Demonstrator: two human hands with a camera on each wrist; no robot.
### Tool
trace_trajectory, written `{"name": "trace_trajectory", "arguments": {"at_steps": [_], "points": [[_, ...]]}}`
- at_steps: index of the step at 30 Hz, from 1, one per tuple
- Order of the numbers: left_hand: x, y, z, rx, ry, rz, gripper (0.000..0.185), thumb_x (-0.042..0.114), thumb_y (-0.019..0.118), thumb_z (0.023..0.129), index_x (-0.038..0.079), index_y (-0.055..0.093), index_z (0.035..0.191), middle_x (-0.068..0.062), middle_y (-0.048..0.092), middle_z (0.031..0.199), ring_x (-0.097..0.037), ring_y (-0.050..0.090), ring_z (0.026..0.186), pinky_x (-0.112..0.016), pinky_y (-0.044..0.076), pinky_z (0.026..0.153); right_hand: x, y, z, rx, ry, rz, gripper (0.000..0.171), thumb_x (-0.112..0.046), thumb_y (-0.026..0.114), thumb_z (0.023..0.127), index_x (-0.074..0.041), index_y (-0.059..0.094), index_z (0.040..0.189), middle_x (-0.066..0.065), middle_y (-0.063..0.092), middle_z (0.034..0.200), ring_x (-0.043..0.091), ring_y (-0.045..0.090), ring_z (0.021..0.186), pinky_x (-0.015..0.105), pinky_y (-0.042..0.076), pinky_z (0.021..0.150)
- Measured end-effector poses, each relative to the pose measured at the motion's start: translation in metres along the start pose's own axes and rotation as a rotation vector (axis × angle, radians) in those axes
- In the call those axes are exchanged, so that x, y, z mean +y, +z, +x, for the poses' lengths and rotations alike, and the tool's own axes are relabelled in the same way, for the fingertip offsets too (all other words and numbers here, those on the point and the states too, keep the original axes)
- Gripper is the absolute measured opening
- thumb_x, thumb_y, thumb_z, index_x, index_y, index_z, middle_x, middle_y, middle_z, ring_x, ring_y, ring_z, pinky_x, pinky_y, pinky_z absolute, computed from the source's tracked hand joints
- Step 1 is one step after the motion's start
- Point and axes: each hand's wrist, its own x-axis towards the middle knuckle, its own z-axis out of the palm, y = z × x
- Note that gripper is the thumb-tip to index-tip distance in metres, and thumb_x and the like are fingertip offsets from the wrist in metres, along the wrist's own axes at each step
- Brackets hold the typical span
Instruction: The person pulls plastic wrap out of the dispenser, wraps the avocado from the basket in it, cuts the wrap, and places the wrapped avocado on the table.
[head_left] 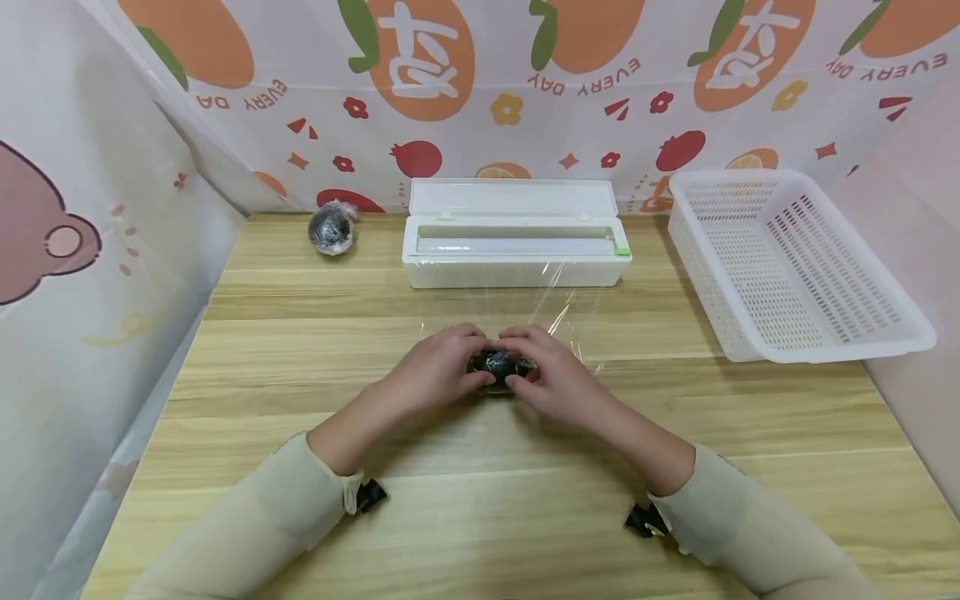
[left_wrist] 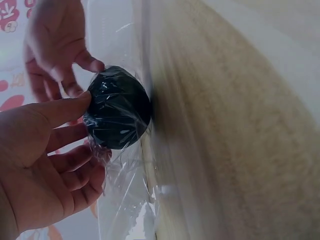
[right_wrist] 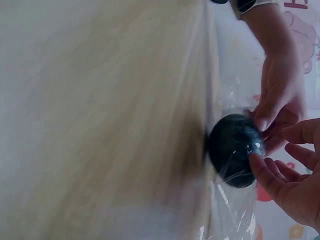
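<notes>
A dark, shiny ball [head_left: 497, 364], loosely covered in clear cling film [left_wrist: 125, 200], sits on the table between the two hands. My left hand [head_left: 442, 364] holds it from the left. In the left wrist view its thumb lies on the wrapped ball [left_wrist: 117, 107], with curled fingers behind among the film. From the other side my right hand [head_left: 557, 377] holds it, and the right wrist view shows the thumb pressed against the ball [right_wrist: 232, 150]. Film stretches from the ball back to a white cling film box [head_left: 517, 273] with its lid up.
Another dark ball [head_left: 331, 229], wrapped in film, stands at the back left of the wooden table [head_left: 300, 333]. A white plastic basket [head_left: 847, 346] occupies the right side. Behind the box hangs a fruit-printed curtain [head_left: 510, 142].
</notes>
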Motion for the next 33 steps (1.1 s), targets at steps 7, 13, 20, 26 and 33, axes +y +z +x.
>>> {"name": "trace_trajectory", "arguments": {"at_steps": [7,13,20,26,33], "points": [[-0.003,-0.002,0.000,-0.006,-0.014,-0.052,0.037,0.022,0.078,0.085,0.009,0.070,0.119,-0.005,0.067,0.114,-0.022,0.063,0.106,-0.040,0.052,0.093,0.008,0.000,0.003,-0.005,0.017,-0.147,0.042,-0.009,0.073,0.087,-0.011,0.064,0.128,0.003,0.056,0.131,0.019,0.060,0.110,0.034,0.055,0.086],[-0.004,-0.002,0.000,-0.016,-0.013,-0.061,0.038,0.023,0.077,0.086,0.009,0.069,0.120,-0.005,0.067,0.116,-0.022,0.063,0.108,-0.040,0.052,0.094,0.012,0.002,0.008,-0.044,-0.059,-0.301,0.039,-0.019,0.078,0.085,-0.009,0.068,0.121,0.005,0.062,0.123,0.022,0.056,0.117,0.039,0.047,0.101],[0.003,-0.013,-0.010,0.077,-0.061,-0.088,0.045,0.019,0.079,0.084,0.008,0.065,0.125,-0.006,0.064,0.121,-0.025,0.060,0.112,-0.042,0.052,0.094,0.015,0.001,0.016,-0.071,-0.055,-0.349,0.040,-0.020,0.078,0.085,-0.010,0.068,0.122,0.006,0.065,0.121,0.024,0.057,0.118,0.042,0.048,0.101],[0.013,-0.009,-0.013,0.127,-0.038,-0.303,0.039,0.006,0.079,0.081,0.007,0.068,0.118,-0.007,0.065,0.115,-0.022,0.061,0.099,-0.033,0.056,0.076,0.015,-0.003,0.022,-0.101,-0.018,-0.337,0.037,-0.019,0.075,0.087,-0.011,0.068,0.122,0.005,0.066,0.118,0.024,0.059,0.115,0.042,0.048,0.100],[0.015,0.011,-0.008,0.148,-0.079,-0.235,0.036,0.007,0.082,0.079,0.005,0.067,0.111,-0.006,0.062,0.113,-0.022,0.056,0.110,-0.040,0.049,0.097,0.013,-0.005,0.026,-0.122,0.000,-0.307,0.032,-0.017,0.074,0.087,-0.010,0.069,0.118,0.006,0.066,0.118,0.023,0.059,0.114,0.041,0.047,0.100]]}}
